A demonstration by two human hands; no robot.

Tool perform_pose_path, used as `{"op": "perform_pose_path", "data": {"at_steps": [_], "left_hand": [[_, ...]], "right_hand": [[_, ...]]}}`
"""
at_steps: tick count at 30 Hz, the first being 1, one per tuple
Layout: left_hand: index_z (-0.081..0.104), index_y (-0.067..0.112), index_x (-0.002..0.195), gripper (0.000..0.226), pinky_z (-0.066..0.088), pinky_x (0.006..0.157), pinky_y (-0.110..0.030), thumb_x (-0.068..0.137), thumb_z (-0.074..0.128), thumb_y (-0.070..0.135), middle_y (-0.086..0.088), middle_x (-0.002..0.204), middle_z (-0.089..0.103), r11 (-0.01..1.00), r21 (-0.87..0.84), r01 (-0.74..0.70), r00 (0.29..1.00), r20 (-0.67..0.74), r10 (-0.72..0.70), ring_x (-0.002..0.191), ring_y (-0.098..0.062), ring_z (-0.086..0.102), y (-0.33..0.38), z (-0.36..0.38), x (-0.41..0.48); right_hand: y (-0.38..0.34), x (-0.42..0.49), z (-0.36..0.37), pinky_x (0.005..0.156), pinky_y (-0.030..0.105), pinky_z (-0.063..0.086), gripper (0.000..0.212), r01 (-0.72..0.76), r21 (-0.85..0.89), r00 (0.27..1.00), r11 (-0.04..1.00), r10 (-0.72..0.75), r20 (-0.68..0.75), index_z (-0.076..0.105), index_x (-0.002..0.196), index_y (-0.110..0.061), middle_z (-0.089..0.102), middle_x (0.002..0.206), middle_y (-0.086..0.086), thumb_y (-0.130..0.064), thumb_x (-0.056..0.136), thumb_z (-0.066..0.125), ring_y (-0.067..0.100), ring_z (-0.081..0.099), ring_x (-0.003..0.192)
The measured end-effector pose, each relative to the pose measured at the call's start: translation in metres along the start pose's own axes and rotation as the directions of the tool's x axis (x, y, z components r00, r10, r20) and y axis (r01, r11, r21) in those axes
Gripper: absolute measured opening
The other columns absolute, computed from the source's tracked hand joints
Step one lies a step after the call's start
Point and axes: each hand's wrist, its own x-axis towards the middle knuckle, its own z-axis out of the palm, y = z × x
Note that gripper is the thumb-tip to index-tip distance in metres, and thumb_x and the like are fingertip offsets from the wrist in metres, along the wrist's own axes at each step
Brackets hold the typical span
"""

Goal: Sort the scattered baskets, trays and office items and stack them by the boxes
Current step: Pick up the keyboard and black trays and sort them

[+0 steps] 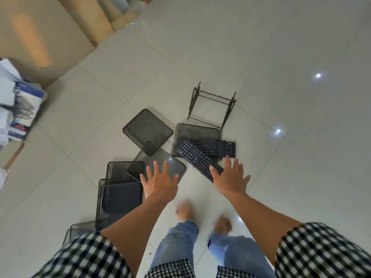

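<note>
Black mesh trays lie scattered on the tiled floor: an upturned mesh tray (148, 128), a mesh tray under the keyboards (193, 133), a smooth dark tray (166, 161), and a stack of mesh trays (118, 195) at lower left. Two black keyboards (202, 152) cross each other. A black wire rack (211, 106) stands behind them. My left hand (159, 181) hovers with spread fingers above the smooth tray. My right hand (228, 177) is spread above the near keyboard's end. Both hold nothing.
Cardboard boxes (50, 33) line the upper left. A pile of papers, blue packs and a wire basket (20, 109) sits at the left edge. My bare feet (202, 217) stand just below the hands. Open tile floor (301, 97) stretches to the right.
</note>
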Motion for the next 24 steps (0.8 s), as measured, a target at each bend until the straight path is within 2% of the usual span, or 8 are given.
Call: {"op": "perform_pose_path", "data": {"at_steps": [5, 9, 14, 17, 20, 22, 24], "left_hand": [[0.0, 0.029, 0.161, 0.07, 0.003, 0.123, -0.058, 0.103, 0.025, 0.058, -0.007, 0.169, -0.007, 0.995, 0.063, -0.072, 0.997, 0.03, 0.071, 0.154, -0.035, -0.004, 0.035, 0.029, 0.07], [-0.001, 0.03, 0.161, 0.069, 0.004, 0.123, -0.057, 0.103, 0.025, 0.057, -0.007, 0.169, -0.006, 0.988, 0.082, -0.131, 0.991, 0.04, 0.128, 0.154, -0.034, -0.003, 0.068, 0.08, 0.139], [0.002, 0.028, 0.161, 0.071, 0.013, 0.121, -0.056, 0.102, 0.028, 0.059, -0.007, 0.169, -0.001, 0.996, 0.005, -0.092, 0.993, 0.079, 0.091, 0.154, -0.035, 0.003, 0.103, 0.177, 0.23], [0.004, 0.026, 0.161, 0.074, 0.018, 0.12, -0.058, 0.102, 0.032, 0.06, -0.009, 0.168, 0.002, 0.992, -0.129, 0.005, 0.989, 0.149, 0.015, 0.153, -0.038, 0.009, 0.115, 0.24, 0.285], [0.002, 0.017, 0.161, 0.078, 0.023, 0.119, -0.055, 0.103, 0.038, 0.054, -0.017, 0.166, 0.01, 0.942, -0.314, 0.117, 0.974, 0.221, -0.047, 0.15, -0.041, 0.019, 0.121, 0.299, 0.331], [0.007, 0.01, 0.16, 0.077, 0.029, 0.115, -0.047, 0.103, 0.045, 0.046, -0.018, 0.162, 0.024, 0.852, -0.48, 0.21, 0.967, 0.232, -0.108, 0.145, -0.04, 0.029, 0.121, 0.333, 0.353], [0.016, 0.006, 0.157, 0.072, 0.034, 0.109, -0.041, 0.103, 0.053, 0.036, -0.016, 0.156, 0.036, 0.704, -0.647, 0.292, 0.951, 0.275, -0.141, 0.14, -0.038, 0.037, 0.12, 0.36, 0.371]], "right_hand": [[0.037, 0.056, 0.027, 0.12, 0.064, 0.008, 0.082, -0.058, -0.003, 0.998, 0.998, 0.058, 0.004, 0.011, 0.16, -0.027, 0.005, 0.169, 0.009, -0.075, 0.095, 0.027, 0.033, 0.004, 0.155], [0.069, 0.119, 0.074, 0.12, 0.063, 0.01, 0.082, -0.088, 0.0, 0.996, 0.996, 0.088, 0.008, 0.012, 0.16, -0.027, 0.005, 0.169, 0.009, -0.074, 0.095, 0.028, 0.033, 0.005, 0.155], [0.107, 0.209, 0.159, 0.119, 0.057, 0.023, 0.08, -0.087, 0.031, 0.995, 0.996, 0.085, 0.051, 0.018, 0.159, -0.025, 0.015, 0.167, 0.012, -0.071, 0.096, 0.036, 0.035, 0.019, 0.152], [0.127, 0.264, 0.219, 0.114, 0.055, 0.032, 0.078, -0.058, 0.058, 0.994, 0.997, 0.053, 0.093, 0.02, 0.157, -0.022, 0.022, 0.163, 0.015, -0.066, 0.097, 0.042, 0.037, 0.028, 0.146], [0.143, 0.312, 0.279, 0.112, 0.055, 0.033, 0.078, -0.026, 0.062, 0.992, 0.998, 0.018, 0.126, 0.021, 0.157, -0.022, 0.023, 0.162, 0.015, -0.064, 0.097, 0.047, 0.037, 0.03, 0.145], [0.15, 0.336, 0.312, 0.112, 0.056, 0.033, 0.08, -0.003, 0.052, 0.99, 0.999, -0.004, 0.142, 0.019, 0.157, -0.022, 0.022, 0.162, 0.014, -0.064, 0.096, 0.048, 0.037, 0.029, 0.145], [0.156, 0.357, 0.339, 0.113, 0.058, 0.031, 0.082, 0.045, 0.022, 0.986, 0.999, -0.048, 0.161, 0.016, 0.157, -0.023, 0.022, 0.162, 0.013, -0.064, 0.095, 0.049, 0.037, 0.027, 0.146]]}}
